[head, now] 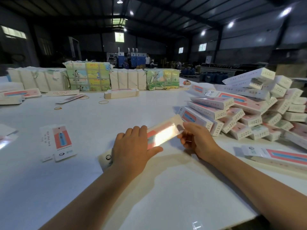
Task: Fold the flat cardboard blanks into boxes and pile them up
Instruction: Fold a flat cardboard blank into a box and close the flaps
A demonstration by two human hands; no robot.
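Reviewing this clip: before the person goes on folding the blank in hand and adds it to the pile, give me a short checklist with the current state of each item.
1. Blank held by both hands: ok. The left hand lies over the blank with straight fingers; the right hand pinches its far end.
2. Blank clear of other stock: ok. It lies apart from the loose flat blank to its left.
3. Folds already started: cannot tell; glare and blur hide the creases.
4. Pile within reach: ok. The pile of folded boxes sits just beyond the right hand.
5. Pile stable: not ok. Its boxes lie tilted and jumbled.
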